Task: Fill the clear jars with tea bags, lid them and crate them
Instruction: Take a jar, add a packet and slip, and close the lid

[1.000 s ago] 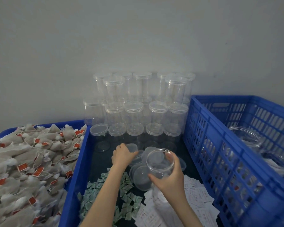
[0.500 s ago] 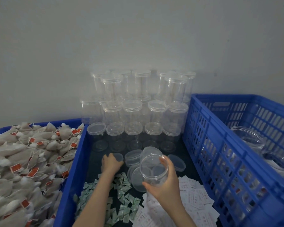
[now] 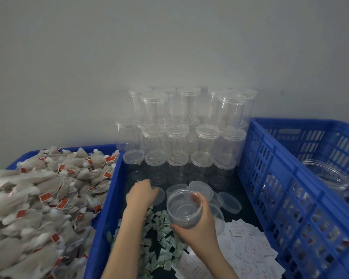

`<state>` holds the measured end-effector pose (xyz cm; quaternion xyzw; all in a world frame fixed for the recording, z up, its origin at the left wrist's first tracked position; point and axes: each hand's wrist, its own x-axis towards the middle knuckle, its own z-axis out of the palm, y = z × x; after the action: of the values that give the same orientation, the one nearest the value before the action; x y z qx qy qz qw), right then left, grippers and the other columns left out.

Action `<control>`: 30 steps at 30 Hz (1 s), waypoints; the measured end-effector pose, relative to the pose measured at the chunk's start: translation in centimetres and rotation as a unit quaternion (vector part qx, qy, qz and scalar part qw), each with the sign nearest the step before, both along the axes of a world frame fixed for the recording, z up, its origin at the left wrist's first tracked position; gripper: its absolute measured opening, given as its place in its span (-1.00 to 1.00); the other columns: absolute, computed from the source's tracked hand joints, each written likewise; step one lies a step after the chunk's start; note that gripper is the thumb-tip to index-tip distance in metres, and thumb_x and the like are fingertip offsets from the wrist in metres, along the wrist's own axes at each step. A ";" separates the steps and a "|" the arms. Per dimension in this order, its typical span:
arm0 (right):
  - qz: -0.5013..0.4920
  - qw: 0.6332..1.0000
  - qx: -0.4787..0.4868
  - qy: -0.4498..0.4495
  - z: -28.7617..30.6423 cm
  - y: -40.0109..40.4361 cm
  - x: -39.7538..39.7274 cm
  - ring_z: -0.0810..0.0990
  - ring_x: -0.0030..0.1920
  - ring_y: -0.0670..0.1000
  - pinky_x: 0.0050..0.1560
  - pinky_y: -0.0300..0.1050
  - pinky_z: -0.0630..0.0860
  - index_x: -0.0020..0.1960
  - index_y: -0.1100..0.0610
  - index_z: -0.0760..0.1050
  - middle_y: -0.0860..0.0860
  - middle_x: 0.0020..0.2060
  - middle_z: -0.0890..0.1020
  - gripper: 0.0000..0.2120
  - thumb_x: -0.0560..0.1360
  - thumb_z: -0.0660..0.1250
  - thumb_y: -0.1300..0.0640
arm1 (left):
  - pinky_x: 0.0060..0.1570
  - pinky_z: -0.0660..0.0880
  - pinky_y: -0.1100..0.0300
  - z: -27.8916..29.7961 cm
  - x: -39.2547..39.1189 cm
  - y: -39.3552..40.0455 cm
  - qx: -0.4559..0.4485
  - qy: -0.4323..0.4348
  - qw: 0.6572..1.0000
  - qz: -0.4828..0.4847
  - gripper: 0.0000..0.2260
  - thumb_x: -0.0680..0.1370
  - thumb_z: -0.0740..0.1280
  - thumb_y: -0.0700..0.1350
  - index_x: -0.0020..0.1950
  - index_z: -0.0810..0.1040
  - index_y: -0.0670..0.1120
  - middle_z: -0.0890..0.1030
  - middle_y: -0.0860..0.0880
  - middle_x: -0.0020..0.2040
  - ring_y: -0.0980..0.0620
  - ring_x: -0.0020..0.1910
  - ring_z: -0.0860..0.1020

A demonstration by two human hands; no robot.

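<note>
Clear jar (image 3: 184,210) sits empty in your right hand (image 3: 199,228), fingers wrapped around it; your left hand (image 3: 141,193) curls onto a loose lid (image 3: 158,195). Tea bags (image 3: 38,198) wait; filling, lidding, crating remain.

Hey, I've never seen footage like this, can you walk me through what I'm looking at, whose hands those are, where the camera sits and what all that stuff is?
There is no machine here: the picture comes from one camera worn on a person's head, looking down at their own two bare hands. The right hand grips an open, empty clear jar. The left hand reaches to a loose clear lid in the middle blue tray; whether it has gripped it, I can't tell. Near it lie more loose lids, small green packets and white slips. Lidded empty jars are stacked against the wall. On the left is a heap of tea bags. On the right, a blue crate holds some jars.
</note>
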<state>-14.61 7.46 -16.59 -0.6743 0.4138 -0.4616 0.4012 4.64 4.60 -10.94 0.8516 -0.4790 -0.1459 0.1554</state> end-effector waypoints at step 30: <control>0.141 0.989 -0.015 0.036 3.2 4.2 6.8 0.32 0.28 -0.41 0.15 -0.63 0.22 0.44 -0.10 0.23 -0.20 0.32 0.41 -0.08 0.22 0.65 -0.06 | 0.13 0.50 0.07 -4.2 13.1 6.2 0.158 -0.177 0.972 0.005 -0.73 0.61 0.17 -0.13 0.25 0.55 -0.07 0.49 -0.10 0.27 -0.09 0.19 0.53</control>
<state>-7.85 11.68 -13.40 -0.7481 0.3215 -0.3823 0.4369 17.76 10.77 -15.11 0.8801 -0.4653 -0.0657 -0.0672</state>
